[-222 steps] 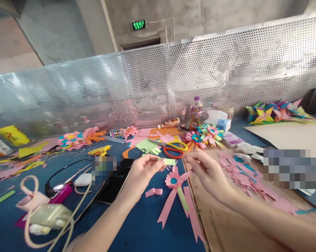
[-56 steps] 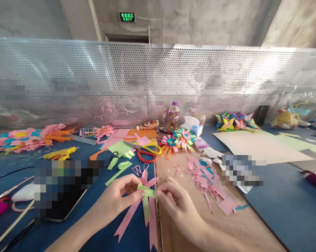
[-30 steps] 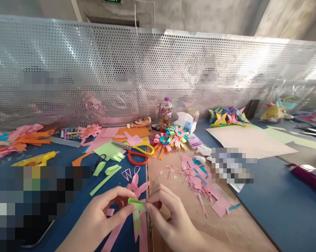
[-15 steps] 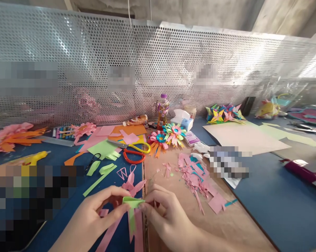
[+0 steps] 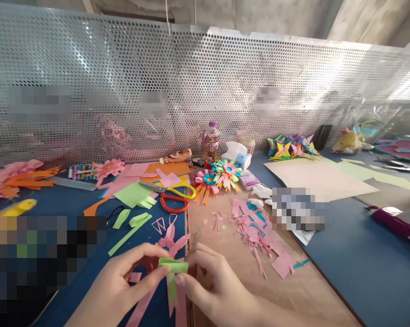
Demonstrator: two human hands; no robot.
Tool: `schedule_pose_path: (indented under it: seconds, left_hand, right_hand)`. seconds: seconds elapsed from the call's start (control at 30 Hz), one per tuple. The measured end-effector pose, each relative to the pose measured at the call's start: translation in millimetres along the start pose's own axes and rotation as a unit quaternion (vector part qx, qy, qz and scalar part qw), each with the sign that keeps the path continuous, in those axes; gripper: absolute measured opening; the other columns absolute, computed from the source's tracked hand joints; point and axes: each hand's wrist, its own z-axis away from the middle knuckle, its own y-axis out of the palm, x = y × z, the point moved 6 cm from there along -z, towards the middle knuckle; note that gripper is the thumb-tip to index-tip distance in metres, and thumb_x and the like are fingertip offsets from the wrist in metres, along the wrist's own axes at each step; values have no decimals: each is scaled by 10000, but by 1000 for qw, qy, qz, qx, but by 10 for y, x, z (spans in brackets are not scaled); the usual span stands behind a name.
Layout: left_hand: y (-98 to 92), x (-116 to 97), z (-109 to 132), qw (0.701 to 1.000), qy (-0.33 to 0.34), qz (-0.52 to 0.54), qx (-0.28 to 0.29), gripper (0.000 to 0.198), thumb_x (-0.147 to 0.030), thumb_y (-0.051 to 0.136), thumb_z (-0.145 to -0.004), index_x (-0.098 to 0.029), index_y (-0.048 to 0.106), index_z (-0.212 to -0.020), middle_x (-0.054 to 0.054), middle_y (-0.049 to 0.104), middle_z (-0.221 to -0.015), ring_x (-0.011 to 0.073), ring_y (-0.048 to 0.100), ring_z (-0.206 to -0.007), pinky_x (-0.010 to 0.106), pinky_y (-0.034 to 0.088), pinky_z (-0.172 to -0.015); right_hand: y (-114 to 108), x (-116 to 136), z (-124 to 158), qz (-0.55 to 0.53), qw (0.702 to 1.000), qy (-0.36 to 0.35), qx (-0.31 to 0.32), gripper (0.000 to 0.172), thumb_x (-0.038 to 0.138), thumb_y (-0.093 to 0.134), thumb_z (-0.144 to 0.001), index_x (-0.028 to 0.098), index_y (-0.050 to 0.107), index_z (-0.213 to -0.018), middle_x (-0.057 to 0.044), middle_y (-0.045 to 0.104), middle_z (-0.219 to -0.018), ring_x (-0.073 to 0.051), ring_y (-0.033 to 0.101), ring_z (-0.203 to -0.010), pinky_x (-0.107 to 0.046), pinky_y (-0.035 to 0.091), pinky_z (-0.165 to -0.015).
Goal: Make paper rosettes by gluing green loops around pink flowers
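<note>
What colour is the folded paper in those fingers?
The folded paper is light green, clearest in the head view.

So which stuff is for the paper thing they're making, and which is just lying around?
Probably for it:
green loop, held by left hand and right hand
pink petals
scissors
green paper

Seemingly just lying about:
bottle
tissues
pink scraps

We have a single head-worn view from the near side of the desk (image 5: 362, 277), facing forward and down, with the left hand (image 5: 114, 286) and right hand (image 5: 222, 286) close up and the perforated screen (image 5: 222, 77) far.
</note>
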Motion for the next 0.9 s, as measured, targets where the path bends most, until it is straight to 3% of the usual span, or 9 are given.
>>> schedule_pose_path:
  seconds: [0.3, 0.47, 0.7, 0.77, 0.9]
  left_hand:
    - [30, -103, 33, 999, -9, -24, 20, 333, -535, 605, -733, -241, 691, -862, 20, 687, -841, 208, 621, -816, 250, 487, -726]
    - [-26, -178, 57, 999, -1, -36, -7, 267, -480, 611, -748, -241, 690, -838, -1, 679, -788, 181, 612, -776, 213, 447, -660]
    - [-134, -157, 94, 1000, 18, -1, -22, 254, -464, 607, -782, -250, 680, -899, -1, 682, -890, 168, 612, -839, 192, 466, -662]
    - [-160, -175, 115, 998, 50, 15, -39, 231, -432, 622, -786, -251, 684, -917, -2, 685, -894, 156, 611, -822, 194, 476, -686]
    - [-185, -226, 165, 993, 94, 25, -72, 172, -371, 674, -763, -253, 706, -884, -12, 700, -859, 132, 619, -763, 165, 487, -644]
  right_hand:
    - [20, -113, 14, -17, 999, 46, 9, 225, 265, 545, -849, 159, 538, -651, 11, 491, -666, -96, 453, -612, -215, 341, -546]
    - [32, -180, 7, -24, 997, 75, 16, 271, 336, 558, -854, 150, 577, -659, 16, 472, -652, -89, 423, -589, -209, 316, -523]
    - [15, -115, 6, -33, 997, 66, 19, 301, 387, 454, -914, 172, 608, -769, -16, 540, -762, -125, 517, -709, -224, 409, -633]
    - [-7, -89, 15, -3, 999, 45, 4, 293, 370, 432, -924, 181, 588, -764, -10, 528, -743, -124, 512, -692, -227, 416, -628]
    - [-14, 19, 58, 65, 995, -77, -23, 123, 250, 499, -894, 197, 580, -819, -4, 541, -744, -115, 516, -676, -212, 427, -614]
